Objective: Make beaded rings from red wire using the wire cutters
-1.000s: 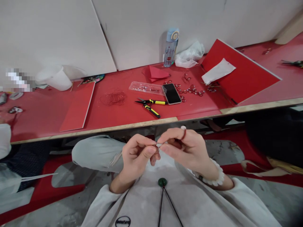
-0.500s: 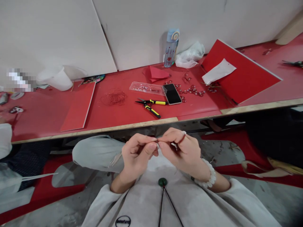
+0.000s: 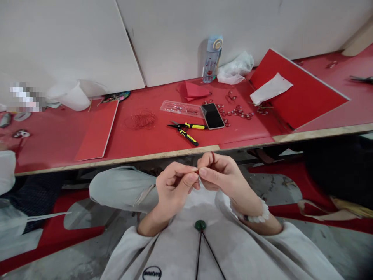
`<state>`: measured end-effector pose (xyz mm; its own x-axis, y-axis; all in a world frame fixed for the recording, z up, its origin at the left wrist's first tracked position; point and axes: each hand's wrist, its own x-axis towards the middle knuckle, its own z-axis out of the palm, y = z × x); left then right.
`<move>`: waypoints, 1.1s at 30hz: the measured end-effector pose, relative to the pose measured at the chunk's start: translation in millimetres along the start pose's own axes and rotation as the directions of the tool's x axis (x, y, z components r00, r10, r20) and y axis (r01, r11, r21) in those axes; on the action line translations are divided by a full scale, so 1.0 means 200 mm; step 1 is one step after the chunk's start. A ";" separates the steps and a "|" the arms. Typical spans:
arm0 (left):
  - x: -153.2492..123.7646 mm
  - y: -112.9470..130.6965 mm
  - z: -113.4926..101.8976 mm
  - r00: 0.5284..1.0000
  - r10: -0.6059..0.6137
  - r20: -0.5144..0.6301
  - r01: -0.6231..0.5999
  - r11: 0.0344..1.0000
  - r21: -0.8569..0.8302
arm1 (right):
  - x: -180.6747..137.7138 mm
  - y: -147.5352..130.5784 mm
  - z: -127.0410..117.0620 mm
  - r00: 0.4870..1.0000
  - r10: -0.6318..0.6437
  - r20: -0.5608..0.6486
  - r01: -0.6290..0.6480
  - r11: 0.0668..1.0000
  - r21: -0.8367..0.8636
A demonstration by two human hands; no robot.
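My left hand and my right hand meet just in front of the table edge, fingertips almost touching. Both are closed in a pinch on a tiny piece of red thread, mostly covered by the fingers. Something small and whitish shows just below the left thumb tip; I cannot tell whether it is a bead. A red strand crosses my right index finger. On the table beyond lie yellow-and-black pliers, spread apart, and a tangled coil of red thread.
Behind the pliers are a phone, a clear plastic tray with small beads, and several small red rings. A water bottle stands against the wall. Red boards lie left and lean right.
Both hands have shifted slightly right. My right hand has turned, its thumb now laid over the pinch and the red strand visible on its index finger. The table things stay put.
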<state>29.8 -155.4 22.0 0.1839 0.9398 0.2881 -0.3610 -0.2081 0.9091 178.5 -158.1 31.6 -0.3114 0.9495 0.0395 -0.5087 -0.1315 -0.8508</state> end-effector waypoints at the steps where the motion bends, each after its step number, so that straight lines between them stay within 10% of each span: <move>1: 0.00 0.00 0.00 1.000 0.003 -0.004 -0.003 1.000 0.004 | 0.00 0.00 -0.01 0.999 0.041 0.016 -0.041 0.999 0.029; 14: 0.03 -0.05 0.00 0.997 0.056 -0.043 -0.059 0.996 -0.068 | 0.04 0.02 -0.11 0.958 -0.269 -0.097 0.216 0.903 -0.371; 22: 0.01 -0.06 0.03 0.989 -0.122 0.079 0.128 0.989 -0.071 | 0.16 0.00 0.00 0.859 -0.425 -0.287 0.382 0.903 -0.196; 33: -0.02 -0.10 0.04 0.977 -0.114 0.182 0.145 0.975 -0.168 | 0.29 -0.07 0.01 0.860 -0.366 -0.356 0.375 0.926 -0.046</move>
<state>43.2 -156.2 5.0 0.3872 0.8922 0.2326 -0.4789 -0.0210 0.8776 165.6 -101.2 47.8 0.2038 0.9660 0.1589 -0.5512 0.2473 -0.7969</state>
